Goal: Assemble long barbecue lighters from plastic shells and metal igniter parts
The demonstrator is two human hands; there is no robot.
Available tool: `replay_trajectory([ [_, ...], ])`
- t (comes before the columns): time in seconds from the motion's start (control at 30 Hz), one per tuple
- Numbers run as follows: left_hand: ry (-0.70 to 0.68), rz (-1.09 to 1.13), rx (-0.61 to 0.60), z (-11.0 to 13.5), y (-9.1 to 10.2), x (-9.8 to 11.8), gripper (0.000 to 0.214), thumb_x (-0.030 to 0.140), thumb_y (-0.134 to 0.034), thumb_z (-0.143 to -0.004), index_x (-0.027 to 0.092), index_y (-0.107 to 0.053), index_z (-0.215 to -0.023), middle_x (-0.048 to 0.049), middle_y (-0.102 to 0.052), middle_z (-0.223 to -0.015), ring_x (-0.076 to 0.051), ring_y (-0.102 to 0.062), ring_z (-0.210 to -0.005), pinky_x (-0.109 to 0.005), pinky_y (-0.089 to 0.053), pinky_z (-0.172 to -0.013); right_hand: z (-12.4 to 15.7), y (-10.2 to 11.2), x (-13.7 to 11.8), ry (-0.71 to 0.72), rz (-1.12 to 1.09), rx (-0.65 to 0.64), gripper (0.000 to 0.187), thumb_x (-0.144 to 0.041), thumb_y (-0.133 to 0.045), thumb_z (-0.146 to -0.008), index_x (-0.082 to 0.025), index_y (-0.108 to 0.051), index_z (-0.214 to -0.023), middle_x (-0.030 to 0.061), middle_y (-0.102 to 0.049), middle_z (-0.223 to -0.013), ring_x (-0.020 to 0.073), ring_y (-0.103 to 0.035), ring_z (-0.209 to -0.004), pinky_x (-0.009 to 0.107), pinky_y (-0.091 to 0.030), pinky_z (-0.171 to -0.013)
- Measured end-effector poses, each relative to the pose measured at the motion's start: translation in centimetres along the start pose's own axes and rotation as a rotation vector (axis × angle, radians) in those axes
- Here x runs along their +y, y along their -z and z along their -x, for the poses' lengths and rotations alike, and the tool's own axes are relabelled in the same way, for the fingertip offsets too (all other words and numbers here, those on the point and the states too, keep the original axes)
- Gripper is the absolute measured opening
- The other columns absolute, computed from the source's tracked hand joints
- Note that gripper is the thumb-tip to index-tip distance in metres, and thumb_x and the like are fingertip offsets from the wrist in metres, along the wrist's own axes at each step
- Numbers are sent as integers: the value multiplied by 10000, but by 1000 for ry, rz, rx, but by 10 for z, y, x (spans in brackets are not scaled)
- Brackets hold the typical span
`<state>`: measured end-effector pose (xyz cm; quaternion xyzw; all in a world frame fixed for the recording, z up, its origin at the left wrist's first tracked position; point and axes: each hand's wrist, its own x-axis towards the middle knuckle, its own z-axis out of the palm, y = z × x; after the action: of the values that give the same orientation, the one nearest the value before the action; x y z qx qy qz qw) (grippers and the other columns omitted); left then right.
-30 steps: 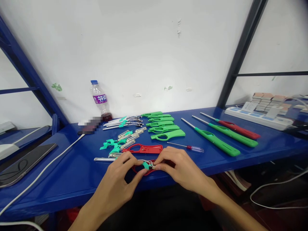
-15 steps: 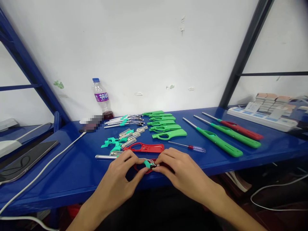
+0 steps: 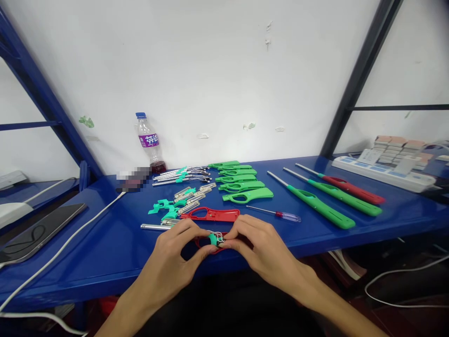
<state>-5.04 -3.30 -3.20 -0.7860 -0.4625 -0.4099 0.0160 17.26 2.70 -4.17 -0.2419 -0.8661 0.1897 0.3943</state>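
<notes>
Between my two hands is a small teal plastic trigger [image 3: 212,238] with thin white wires. My left hand [image 3: 175,255] pinches it between thumb and forefinger. My right hand [image 3: 264,245] is closed on a small black igniter piece [image 3: 220,242] at the trigger's right side, mostly covered by my fingertips. Under them lies a red lighter shell half [image 3: 198,243], largely hidden by the hands. A metal lighter tube [image 3: 154,227] reaches out to the left behind my left hand. Just beyond, another red shell half [image 3: 222,215] lies on the blue table.
Behind are green shell halves [image 3: 248,194], metal tubes with wires [image 3: 171,180], clear fuel tanks [image 3: 189,207] and teal parts [image 3: 163,204]. A screwdriver [image 3: 289,217], assembled lighters [image 3: 321,206] and a power strip [image 3: 382,174] are right; a bottle [image 3: 150,140] and phone [image 3: 42,234] left.
The black igniter piece stuck out to the right of the trigger before; now it sits closer against it, with my right fingertips shifted slightly left. The view has moved a little.
</notes>
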Motion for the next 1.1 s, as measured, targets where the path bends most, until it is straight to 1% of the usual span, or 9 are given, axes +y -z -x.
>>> replay_trajectory([
  [0.2, -8, -7, -2, 1, -1, -2, 68, 219, -746, -942, 234, -746, -1009, -3, -720, -906, -156, -685, -810, -260, -541, -750, 1, 5, 5, 23, 14, -39, 114, -280, -710, -993, -225, -696, -894, 3, -728, -904, 183, -609, -873, 296, -484, -769],
  [0.37, -21, 0, 7, 1, -2, -2, 91, 211, -742, -944, 232, -752, -1032, -9, -707, -893, -157, -680, -791, -264, -545, -737, 0, 4, 7, -47, -2, -26, 99, -322, -782, -934, -243, -733, -898, -2, -754, -881, 195, -638, -863, 306, -502, -767],
  [0.47, -33, 13, -2, 2, -2, -3, 93, 193, -729, -953, 219, -752, -1039, -15, -700, -904, -152, -679, -801, -257, -546, -745, 1, 3, 8, -67, -32, -8, 115, -338, -777, -939, -242, -733, -893, -3, -757, -864, 190, -659, -839, 301, -503, -749],
  [0.57, -42, 23, -10, 3, -2, -3, 106, 169, -709, -964, 214, -751, -1050, -19, -698, -922, -148, -680, -812, -251, -548, -749, 3, 2, 9, -18, -41, -6, 161, -327, -717, -987, -225, -712, -863, 5, -749, -851, 180, -666, -815, 296, -505, -753],
  [0.7, -47, 31, -7, 2, -3, -5, 130, 159, -711, -965, 226, -755, -1067, -14, -703, -930, -145, -687, -811, -250, -554, -750, 7, 3, 9, 89, 37, -7, 168, -304, -635, -1043, -208, -708, -925, 36, -747, -901, 189, -664, -841, 310, -504, -782],
  [0.8, -44, 35, 4, 1, -4, -6, 115, 172, -737, -952, 233, -761, -1047, -2, -705, -910, -138, -686, -791, -246, -553, -736, 9, 4, 8, 151, 112, -36, 191, -282, -572, -1075, -199, -701, -961, 58, -741, -927, 201, -647, -852, 331, -502, -784],
  [1.0, -43, 39, 21, 0, -5, -8, 71, 184, -751, -943, 222, -772, -1000, 6, -705, -881, -131, -685, -771, -235, -545, -714, 9, 11, 7, 189, 210, -126, 180, -221, -519, -1081, -189, -693, -1047, 67, -737, -1000, 209, -629, -897, 359, -506, -824],
  [1.1, -23, 37, 22, 0, -5, -7, 47, 207, -748, -950, 218, -777, -985, 7, -703, -869, -125, -684, -756, -225, -539, -703, 9, 15, 7, 207, 233, -146, 174, -210, -524, -1077, -191, -696, -1059, 63, -742, -1026, 203, -632, -904, 353, -509, -825],
])
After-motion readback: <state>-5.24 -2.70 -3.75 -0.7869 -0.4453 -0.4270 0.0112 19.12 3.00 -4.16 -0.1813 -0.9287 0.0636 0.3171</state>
